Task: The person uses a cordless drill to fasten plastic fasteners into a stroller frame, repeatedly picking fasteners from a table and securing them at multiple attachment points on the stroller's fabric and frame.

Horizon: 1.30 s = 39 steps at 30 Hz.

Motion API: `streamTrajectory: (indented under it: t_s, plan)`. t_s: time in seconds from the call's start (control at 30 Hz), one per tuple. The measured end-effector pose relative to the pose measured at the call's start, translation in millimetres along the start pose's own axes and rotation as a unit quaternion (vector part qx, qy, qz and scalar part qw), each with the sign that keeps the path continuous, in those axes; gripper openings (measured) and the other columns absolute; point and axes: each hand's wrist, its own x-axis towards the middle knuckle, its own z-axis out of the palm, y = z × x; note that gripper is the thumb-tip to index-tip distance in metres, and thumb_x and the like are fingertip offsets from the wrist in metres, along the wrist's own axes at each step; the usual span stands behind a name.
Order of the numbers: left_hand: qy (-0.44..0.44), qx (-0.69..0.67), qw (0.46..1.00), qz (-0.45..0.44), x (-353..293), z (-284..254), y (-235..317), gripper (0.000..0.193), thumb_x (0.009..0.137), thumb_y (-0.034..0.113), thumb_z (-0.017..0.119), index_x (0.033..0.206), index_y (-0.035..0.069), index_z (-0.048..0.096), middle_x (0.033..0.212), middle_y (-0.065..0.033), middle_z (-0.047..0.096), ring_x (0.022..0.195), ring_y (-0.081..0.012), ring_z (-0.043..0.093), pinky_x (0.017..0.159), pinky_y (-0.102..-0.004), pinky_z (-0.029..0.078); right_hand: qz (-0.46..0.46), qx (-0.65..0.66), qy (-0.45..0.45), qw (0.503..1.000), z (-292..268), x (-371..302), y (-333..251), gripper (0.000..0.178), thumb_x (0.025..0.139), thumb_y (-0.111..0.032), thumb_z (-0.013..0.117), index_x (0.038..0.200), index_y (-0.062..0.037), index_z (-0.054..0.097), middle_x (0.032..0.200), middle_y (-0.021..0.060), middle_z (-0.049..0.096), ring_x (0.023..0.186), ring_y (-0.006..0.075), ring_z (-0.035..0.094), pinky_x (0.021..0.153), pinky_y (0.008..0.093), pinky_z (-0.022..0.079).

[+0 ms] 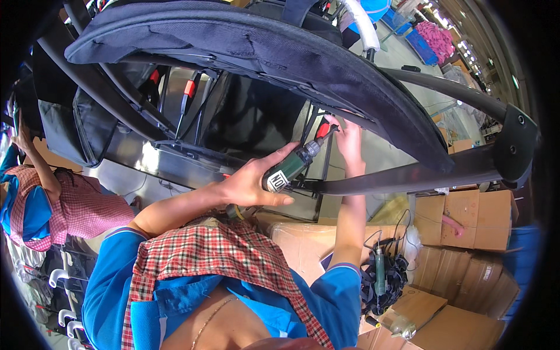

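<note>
My left hand (248, 184) is wrapped round a dark green electric screwdriver (296, 166), whose tip points up and right. Just past that tip, the bent fingers of my right hand (349, 139) pinch together by a red piece (323, 129) on the frame. What they hold, if anything, is too small to make out. Both hands work below a curved black fabric panel (256, 44), which looks like part of a stroller. Dark frame tubes (408, 175) run beneath it, and another red-and-black piece (189, 88) sits on a thin rod farther left.
At the left a co-worker (70, 204) in a checked apron stands close by. Cardboard boxes (466, 221) are stacked on the right. A second green screwdriver (380, 274) lies on a black bundle (392, 291). Far right, a blue crate (417, 45) stands beside a pink pile (437, 42).
</note>
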Motion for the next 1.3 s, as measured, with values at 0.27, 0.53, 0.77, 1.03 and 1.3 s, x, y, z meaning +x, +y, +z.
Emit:
streamTrajectory:
  t_s: [0.27, 0.53, 0.77, 1.03, 1.3]
  plan:
    - [0.022, 0.017, 0.999, -0.043, 2, 0, 3, 0.104, 0.076, 0.025, 0.081, 0.15, 0.0, 0.013, 0.139, -0.0155, 0.045, 0.123, -0.0181, 0.043, 0.106, -0.0302, 0.03, -0.062, -0.081, 0.08, 0.992, 27, 3, -8, 0.023, 0.078, -0.009, 0.075, 0.101, -0.0051, 0.07, 0.102, 0.0129, 0.069, 0.098, 0.0308, 0.062, 0.09, 0.0393, 0.045]
    - [0.015, 0.01, 0.999, -0.036, 0, 2, 2, 0.103, 0.076, 0.023, 0.081, 0.15, 0.0, 0.013, 0.136, -0.0139, 0.046, 0.12, -0.0166, 0.045, 0.103, -0.0285, 0.032, -0.029, -0.013, -0.027, 0.999, 12, 9, 12, 0.028, 0.082, -0.007, 0.071, 0.11, -0.0071, 0.068, 0.113, 0.0142, 0.066, 0.108, 0.0299, 0.06, 0.095, 0.0398, 0.044]
    - [0.035, 0.015, 0.999, -0.028, 1, 2, -4, 0.104, 0.073, 0.033, 0.081, 0.149, -0.002, 0.018, 0.135, -0.0204, 0.05, 0.121, -0.0191, 0.049, 0.103, -0.0288, 0.035, -0.097, -0.089, -0.112, 0.985, -16, 23, 6, 0.033, 0.085, -0.011, 0.07, 0.117, -0.0079, 0.064, 0.118, 0.0157, 0.063, 0.112, 0.0329, 0.056, 0.097, 0.0402, 0.041]
    - [0.055, 0.029, 0.997, -0.035, 9, 4, 2, 0.1, 0.077, 0.019, 0.079, 0.15, 0.001, 0.013, 0.127, -0.0121, 0.053, 0.099, -0.0141, 0.055, 0.088, -0.0278, 0.045, -0.064, -0.106, 0.017, 0.992, 28, 5, 15, 0.025, 0.083, -0.013, 0.07, 0.106, -0.0039, 0.067, 0.106, 0.0181, 0.066, 0.099, 0.038, 0.061, 0.093, 0.0424, 0.043]
    - [0.074, -0.093, 0.978, -0.173, 17, 10, 22, 0.101, 0.075, 0.023, 0.08, 0.15, 0.002, 0.015, 0.09, -0.0086, 0.063, 0.06, -0.0104, 0.058, 0.054, -0.0257, 0.05, 0.054, -0.099, 0.026, 0.993, 31, 10, -24, 0.029, 0.082, -0.021, 0.071, 0.106, -0.0049, 0.068, 0.108, 0.016, 0.067, 0.107, 0.037, 0.057, 0.099, 0.042, 0.038]
